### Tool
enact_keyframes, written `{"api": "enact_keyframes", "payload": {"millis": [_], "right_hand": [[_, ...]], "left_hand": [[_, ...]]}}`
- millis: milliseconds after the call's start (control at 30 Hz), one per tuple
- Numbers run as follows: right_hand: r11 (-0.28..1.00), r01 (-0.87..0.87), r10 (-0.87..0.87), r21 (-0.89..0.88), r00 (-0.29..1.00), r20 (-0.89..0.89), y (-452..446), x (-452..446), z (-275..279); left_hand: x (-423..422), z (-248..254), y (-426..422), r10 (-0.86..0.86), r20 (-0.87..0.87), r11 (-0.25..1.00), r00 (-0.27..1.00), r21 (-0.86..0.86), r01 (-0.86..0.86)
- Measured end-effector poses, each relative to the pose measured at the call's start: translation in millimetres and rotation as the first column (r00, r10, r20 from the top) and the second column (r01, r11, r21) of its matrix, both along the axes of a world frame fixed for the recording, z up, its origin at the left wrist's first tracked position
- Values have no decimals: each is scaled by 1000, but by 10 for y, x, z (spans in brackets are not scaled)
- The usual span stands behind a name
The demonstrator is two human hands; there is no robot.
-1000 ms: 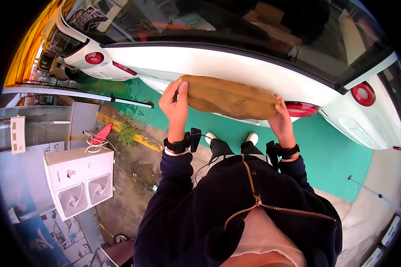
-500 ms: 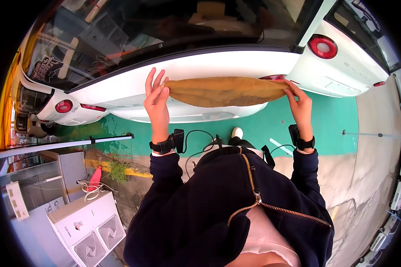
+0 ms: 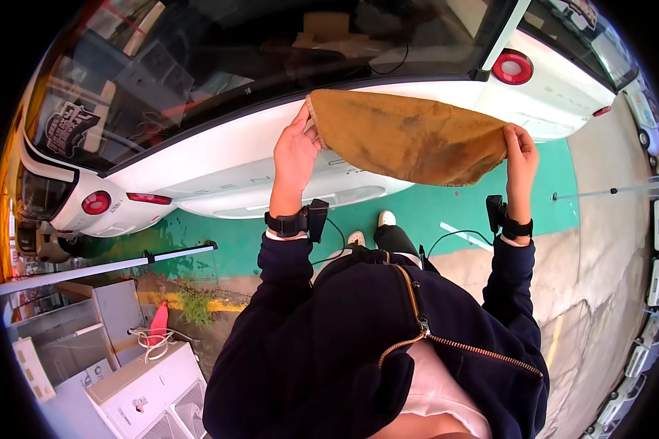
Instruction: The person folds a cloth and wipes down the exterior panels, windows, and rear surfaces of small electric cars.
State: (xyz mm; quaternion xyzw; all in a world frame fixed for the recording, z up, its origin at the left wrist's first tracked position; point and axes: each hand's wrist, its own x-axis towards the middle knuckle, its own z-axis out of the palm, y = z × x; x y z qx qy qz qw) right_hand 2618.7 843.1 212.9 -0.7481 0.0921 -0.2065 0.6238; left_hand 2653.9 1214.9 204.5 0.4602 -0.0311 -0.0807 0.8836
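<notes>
A brown, stained cloth (image 3: 410,135) is stretched out in the air between my two hands, in front of a white car (image 3: 227,172). My left hand (image 3: 297,154) is closed on the cloth's left edge, with some fingers hidden behind it. At the other end, my right hand (image 3: 520,157) pinches the right corner between thumb and fingers. The cloth's lower edge sags in a curve, and dark smudges mark its middle and right part. Whether it touches the car behind, I cannot tell.
The car's dark rear window (image 3: 271,51) lies beyond the cloth. Green-painted ground (image 3: 417,219) runs beneath. A metal rail (image 3: 110,268) juts in from the left, above a white outdoor air-conditioner unit (image 3: 146,391) and a red cone (image 3: 158,322). Parked cars (image 3: 626,399) line the far right.
The cloth has opened out wider, showing more of its face, and tilts down to the right. Both hands have shifted right; my left hand's spread fingers have closed round the edge.
</notes>
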Motion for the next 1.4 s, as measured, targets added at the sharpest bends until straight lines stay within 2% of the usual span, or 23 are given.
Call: {"api": "enact_keyframes", "payload": {"millis": [67, 100, 133, 200, 233, 267, 300, 367, 400, 467, 533, 600, 667, 733, 767, 867, 1000, 1167, 1200, 1267, 1333, 1367, 1400], "right_hand": [[985, 170, -172, 29, 969, 175, 342, -111, 213], [988, 118, -132, 95, 979, 156, 593, -220, 281], [983, -7, -23, 184, 987, 161, 902, -308, 293], [912, -384, 370, 140, 921, 121, 1462, -442, 154], [895, -380, 419, -235, 896, 149, 1651, -463, 150], [755, -312, 475, -576, 866, 155, 1757, -480, 147], [756, -312, 475, -575, 866, 155, 1781, -506, 138], [704, -595, 669, -388, 738, 82, 1801, -544, 120], [703, -597, 672, -386, 735, 86, 1751, -549, 105], [753, -653, 656, -83, 754, 25, 1570, -545, 3], [897, -412, 412, 159, 911, 32, 1469, -488, -84], [968, -244, 246, 56, 968, -39, 1370, -384, -228], [968, -252, 252, 21, 951, -179, 1347, -300, -435], [923, -323, 369, 208, 895, -251, 1406, -264, -559], [909, -361, 409, 211, 871, -273, 1433, -225, -640], [841, -468, 536, 271, 788, -303, 1580, -128, -572], [875, -438, 470, 205, 871, -142, 1858, -24, -324], [874, -484, 449, -45, 839, -307, 1843, 219, -61], [890, -454, 444, 26, 856, -265, 1927, 241, 120], [883, -463, 461, 80, 886, 40, 1939, 451, 198], [879, -470, 467, -77, 821, 328, 1914, 579, 445], [891, -317, 432, -326, 814, 389, 1828, 616, 544], [903, -280, 405, -327, 811, 423, 1818, 546, 665]], "left_hand": [[-126, 121, -212, -83, 86, 996, 993, 40, 80], [-208, 81, -369, -90, 82, 996, 993, 34, 88], [-288, 33, -546, -167, 105, 986, 980, -3, 169], [-373, -15, -757, -244, 129, 967, 961, -40, 251], [-400, -26, -818, -209, 113, 974, 971, -67, 218], [-411, -33, -827, -173, 97, 979, 980, -92, 182], [-339, -59, -719, -144, 12, 980, 990, -134, 144], [-297, -98, -542, -94, 27, 992, 995, -81, 96], [-291, -88, -480, -45, 47, 998, 998, -30, 47], [-299, -81, -363, 19, 48, 1000, 999, -6, -18], [-298, -95, -250, 25, 62, 999, 998, 31, -27], [-342, -55, -161, -11, 64, 999, 998, 33, 9], [-367, -8, -85, -75, 95, 997, 993, 34, 72], [-342, -25, -5, -132, 101, 990, 986, 67, 125], [-313, -28, 64, -165, 89, 982, 982, 108, 155], [-224, 8, 240, -102, 124, 970, 987, 233, 71], [-85, -41, 514, 11, 163, 976, 987, 212, -46], [56, -107, 699, 94, 116, 957, 989, 265, -122], [136, -61, 719, 96, 114, 957, 989, 261, -123], [249, 201, 740, 111, 283, 921, 953, 330, -205], [200, 635, 733, 88, 513, 941, 854, 238, -239], [121, 802, 714, 101, 572, 952, 814, 181, -245], [132, 801, 741, 101, 574, 953, 812, 178, -245]]}}
